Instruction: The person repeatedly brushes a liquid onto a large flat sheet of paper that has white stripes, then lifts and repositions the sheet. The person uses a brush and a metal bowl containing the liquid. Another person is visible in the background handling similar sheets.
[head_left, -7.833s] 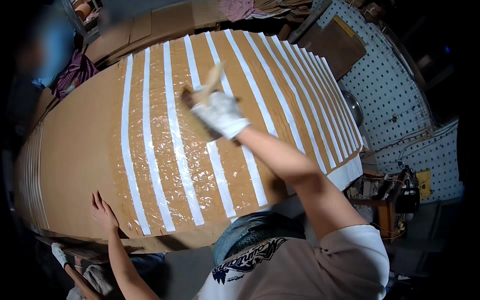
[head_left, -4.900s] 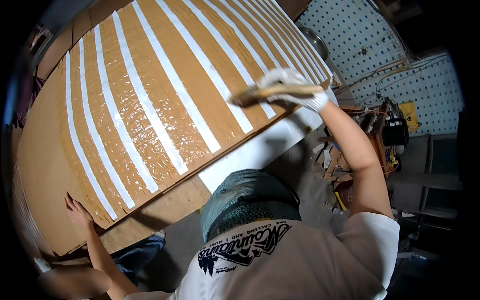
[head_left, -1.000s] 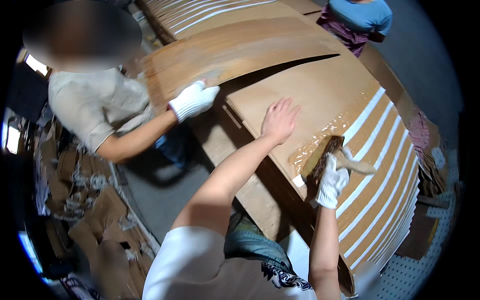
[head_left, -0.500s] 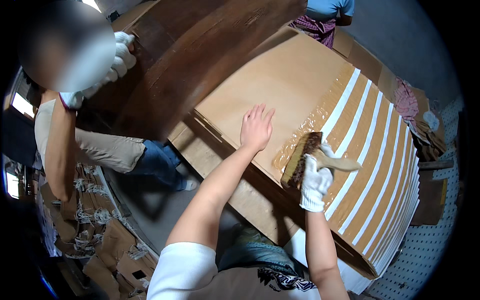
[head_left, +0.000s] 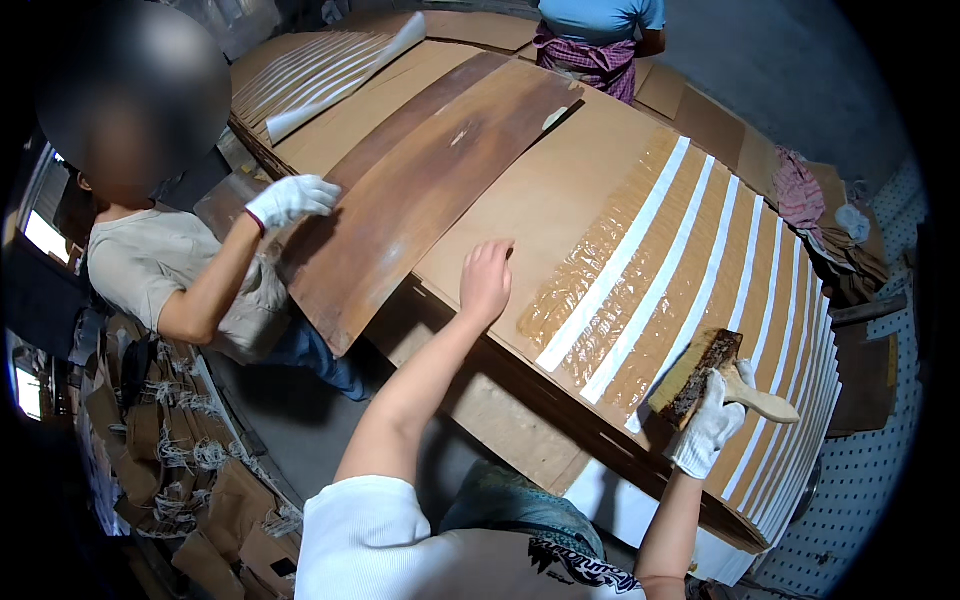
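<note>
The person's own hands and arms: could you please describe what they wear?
The left hand is bare, as is the left forearm, below a short white sleeve. The right hand wears a white fabric glove reaching the wrist; the right forearm is bare.

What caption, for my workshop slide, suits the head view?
Gloved right hand holds a wide brush over white-striped brown sheets; bare left hand at a plain sheet.

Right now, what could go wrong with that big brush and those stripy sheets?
The brush in the gloved right hand might nudge the striped sheets crooked. The bare left hand could get sticky if it slides onto the shiny, wet-looking patch nearby. And the big brown board close to that hand might bump its fingers if it shifts.
</note>
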